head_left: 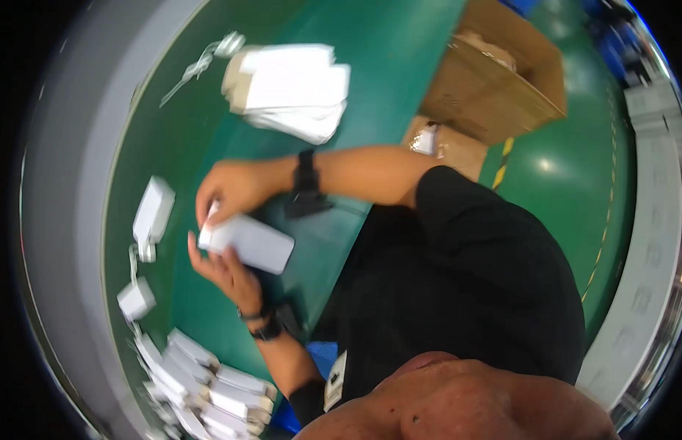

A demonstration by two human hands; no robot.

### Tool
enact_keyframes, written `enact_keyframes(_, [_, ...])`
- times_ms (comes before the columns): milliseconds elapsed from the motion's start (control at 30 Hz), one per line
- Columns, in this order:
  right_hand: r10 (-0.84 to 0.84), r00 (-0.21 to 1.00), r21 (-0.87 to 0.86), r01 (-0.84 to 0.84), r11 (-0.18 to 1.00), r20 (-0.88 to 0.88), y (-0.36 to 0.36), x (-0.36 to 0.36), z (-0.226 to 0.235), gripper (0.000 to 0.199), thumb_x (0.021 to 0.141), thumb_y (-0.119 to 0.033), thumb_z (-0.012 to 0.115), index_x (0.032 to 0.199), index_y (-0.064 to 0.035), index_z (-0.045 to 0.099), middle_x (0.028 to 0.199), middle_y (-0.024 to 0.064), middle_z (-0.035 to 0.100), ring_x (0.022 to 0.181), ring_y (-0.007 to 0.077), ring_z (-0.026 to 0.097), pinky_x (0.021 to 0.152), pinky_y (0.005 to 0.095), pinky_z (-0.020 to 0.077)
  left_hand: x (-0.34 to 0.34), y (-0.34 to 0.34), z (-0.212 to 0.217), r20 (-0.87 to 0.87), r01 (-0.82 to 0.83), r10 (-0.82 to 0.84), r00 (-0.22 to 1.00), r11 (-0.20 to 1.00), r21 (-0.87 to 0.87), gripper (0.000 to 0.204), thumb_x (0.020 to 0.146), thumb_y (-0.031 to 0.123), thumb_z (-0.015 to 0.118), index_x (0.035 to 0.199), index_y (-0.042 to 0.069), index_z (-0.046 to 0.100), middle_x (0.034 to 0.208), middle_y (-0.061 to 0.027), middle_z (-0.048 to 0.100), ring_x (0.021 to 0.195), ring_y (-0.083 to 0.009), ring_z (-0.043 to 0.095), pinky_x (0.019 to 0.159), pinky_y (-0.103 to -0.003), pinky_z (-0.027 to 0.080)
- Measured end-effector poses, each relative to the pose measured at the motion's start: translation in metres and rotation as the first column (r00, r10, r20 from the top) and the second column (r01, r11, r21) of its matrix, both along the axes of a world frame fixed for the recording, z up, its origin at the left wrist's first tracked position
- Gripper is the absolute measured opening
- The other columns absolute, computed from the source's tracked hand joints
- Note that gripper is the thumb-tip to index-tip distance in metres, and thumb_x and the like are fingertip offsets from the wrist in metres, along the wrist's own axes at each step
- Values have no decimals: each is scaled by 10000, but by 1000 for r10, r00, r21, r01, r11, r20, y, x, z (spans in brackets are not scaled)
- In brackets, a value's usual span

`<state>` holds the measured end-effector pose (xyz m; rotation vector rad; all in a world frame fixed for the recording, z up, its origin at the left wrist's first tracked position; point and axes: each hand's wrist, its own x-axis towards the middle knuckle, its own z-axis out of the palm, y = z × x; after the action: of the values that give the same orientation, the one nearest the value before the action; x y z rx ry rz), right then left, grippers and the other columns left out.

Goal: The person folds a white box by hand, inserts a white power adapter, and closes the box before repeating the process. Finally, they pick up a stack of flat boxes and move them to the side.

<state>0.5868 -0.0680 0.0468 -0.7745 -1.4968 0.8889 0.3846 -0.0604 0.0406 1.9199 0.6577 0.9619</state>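
A slim white box (262, 243) lies at a slant above the green table, between my two hands. My left hand (227, 277), the lower one in the head view, grips its left end, thumb against the side and fingers around the end. From above, my right hand (234, 192) closes its fingertips on the same end. Motion blur hides the detail of that end, so I cannot tell whether a flap is open. Black bands circle both wrists.
Flat white cartons (293, 84) are piled farther up the green table (388, 44). Along the left lie white cables (201, 64), a white box (155, 209) and a white block (136, 298). Several white boxes (231, 392) are stacked lower left. A cardboard box (495, 81) stands upper right.
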Motion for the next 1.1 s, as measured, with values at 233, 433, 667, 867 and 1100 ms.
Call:
enact_keyframes(233, [-100, 981, -139, 124, 983, 168, 29, -82, -9, 183, 908, -147, 700, 1039, -20, 710, 984, 39, 705, 886, 105, 635, 781, 249, 513, -95, 58, -41, 131, 192, -175, 976, 972, -132, 496, 963, 82, 572, 1421, 26, 388, 1452, -178, 390, 1299, -247, 449, 1067, -372, 383])
enact_keyframes(433, [-59, 997, -307, 71, 949, 51, 41, -121, -9, 162, 925, -116, 679, 1043, -7, 703, 1018, 49, 701, 900, 104, 630, 805, 243, 510, -132, 61, -31, 323, 334, -233, 917, 892, -306, 627, 974, 46, 546, 1502, 46, 207, 1323, -175, 512, 1190, -227, 539, 1009, -348, 433])
enact_keyframes(667, [3, 999, -299, 11, 954, 46, 38, -121, -11, 201, 914, -185, 705, 1021, -14, 713, 935, 30, 698, 870, 88, 628, 789, 234, 504, -136, 59, -35, 289, 308, -224, 931, 905, -292, 621, 977, 51, 545, 1497, 54, 206, 1268, -177, 551, 1152, -225, 565, 989, -354, 450])
enact_keyframes(867, [-32, 999, -402, 46, 914, 42, 36, -121, -12, 134, 925, -118, 677, 1011, -20, 708, 1060, 55, 700, 948, 107, 637, 861, 246, 513, -135, 55, -29, 279, 339, -254, 926, 886, -316, 598, 980, 53, 540, 1484, 67, 219, 1260, -183, 555, 1143, -219, 572, 977, -350, 459])
enact_keyframes(1100, [34, 997, -400, -5, 917, 64, 38, -111, -3, 169, 916, -114, 683, 1055, -22, 713, 1120, 80, 699, 1005, 130, 642, 901, 268, 513, -126, 56, -30, 305, 317, -236, 923, 914, -253, 502, 986, 55, 535, 1418, 65, 280, 1239, -173, 562, 1110, -211, 583, 938, -337, 478])
